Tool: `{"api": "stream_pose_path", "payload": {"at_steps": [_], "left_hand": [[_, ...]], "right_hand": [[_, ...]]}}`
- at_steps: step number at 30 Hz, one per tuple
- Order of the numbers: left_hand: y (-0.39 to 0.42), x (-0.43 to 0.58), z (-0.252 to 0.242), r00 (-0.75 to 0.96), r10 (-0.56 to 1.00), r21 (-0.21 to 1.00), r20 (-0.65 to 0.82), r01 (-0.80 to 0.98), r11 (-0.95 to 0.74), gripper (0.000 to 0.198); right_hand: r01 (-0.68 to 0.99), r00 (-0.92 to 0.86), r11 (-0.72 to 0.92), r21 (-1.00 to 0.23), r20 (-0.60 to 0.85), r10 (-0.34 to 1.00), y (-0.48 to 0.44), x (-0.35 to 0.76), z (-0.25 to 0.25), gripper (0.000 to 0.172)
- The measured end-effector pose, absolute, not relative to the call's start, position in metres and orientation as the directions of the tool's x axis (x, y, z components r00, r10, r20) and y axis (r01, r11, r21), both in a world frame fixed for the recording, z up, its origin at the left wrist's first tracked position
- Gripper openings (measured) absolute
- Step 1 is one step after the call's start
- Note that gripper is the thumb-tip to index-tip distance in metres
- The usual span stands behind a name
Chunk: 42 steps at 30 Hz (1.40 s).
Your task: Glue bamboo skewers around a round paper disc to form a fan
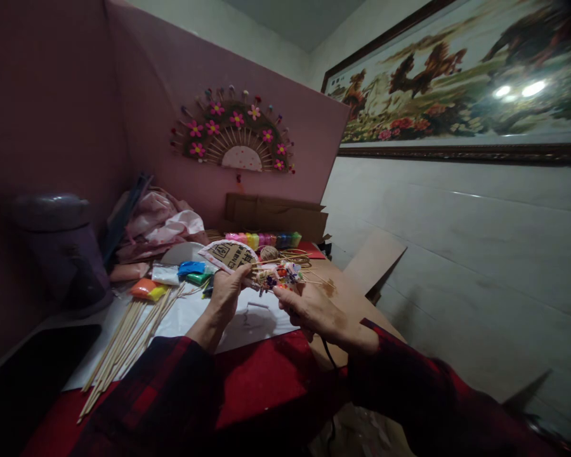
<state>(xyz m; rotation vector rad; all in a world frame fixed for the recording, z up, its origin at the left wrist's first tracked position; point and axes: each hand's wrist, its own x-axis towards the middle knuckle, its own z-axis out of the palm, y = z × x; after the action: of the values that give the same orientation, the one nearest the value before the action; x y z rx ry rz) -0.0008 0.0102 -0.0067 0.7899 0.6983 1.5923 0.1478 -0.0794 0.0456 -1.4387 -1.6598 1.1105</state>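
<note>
My left hand is closed around a half-made fan-shaped craft: a semicircle of cardboard with thin wooden sticks fanning out to the right. Small coloured flowers and beads sit on those sticks. My right hand is beside them, its fingertips pinched at the decorated sticks, and a black cord hangs below its wrist. Both sleeves are dark red plaid.
A finished flower fan hangs on the pink wall. Loose wooden sticks lie on white paper at the left, beside coloured clay packets. A row of clay blocks, cardboard pieces, crumpled pink plastic and a dark jar stand around.
</note>
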Motion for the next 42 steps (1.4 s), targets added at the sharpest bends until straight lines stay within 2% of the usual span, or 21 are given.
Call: {"api": "stream_pose_path", "payload": {"at_steps": [6,19,24,29,33,36,38,40,42], "left_hand": [[0.010,-0.001,-0.007,-0.105,0.987,0.796,0.123,-0.584,-0.161,0.030],[0.008,-0.001,-0.005,-0.094,0.989,0.801,0.117,-0.580,-0.150,0.032],[0.009,-0.001,-0.005,-0.104,0.989,0.793,0.101,-0.592,-0.143,0.031],[0.011,-0.001,-0.005,-0.113,0.991,0.775,0.065,-0.620,-0.122,0.031],[0.011,-0.003,-0.001,-0.134,0.990,0.744,0.046,-0.656,-0.124,0.029],[0.013,-0.005,0.002,-0.171,0.985,0.711,0.017,-0.691,-0.132,0.026],[0.016,-0.007,0.003,-0.182,0.983,0.680,0.012,-0.720,-0.142,0.027],[0.019,-0.009,0.003,-0.189,0.982,0.655,0.011,-0.740,-0.150,0.027],[0.020,-0.010,0.003,-0.194,0.981,0.647,0.005,-0.747,-0.151,0.026]], "right_hand": [[0.455,-0.170,0.025,-0.890,-0.060,0.984,-0.077,0.150,0.043,0.040],[0.412,-0.145,-0.014,-0.911,-0.081,0.986,-0.081,0.148,0.049,0.039],[0.229,-0.144,-0.008,-0.973,-0.042,0.989,-0.083,0.150,0.054,0.038],[0.050,-0.153,0.017,-0.999,0.009,0.988,-0.084,0.165,0.065,0.045],[0.011,-0.028,0.122,-0.993,0.121,0.992,-0.080,0.195,0.068,0.047],[0.121,0.157,0.127,-0.984,0.146,0.977,-0.068,0.229,0.059,0.052],[0.301,0.301,0.073,-0.951,0.167,0.939,-0.058,0.256,0.046,0.051],[0.514,0.332,-0.038,-0.857,0.158,0.930,-0.051,0.280,0.030,0.046],[0.720,0.307,-0.090,-0.688,0.200,0.930,-0.048,0.297,0.014,0.037]]}}
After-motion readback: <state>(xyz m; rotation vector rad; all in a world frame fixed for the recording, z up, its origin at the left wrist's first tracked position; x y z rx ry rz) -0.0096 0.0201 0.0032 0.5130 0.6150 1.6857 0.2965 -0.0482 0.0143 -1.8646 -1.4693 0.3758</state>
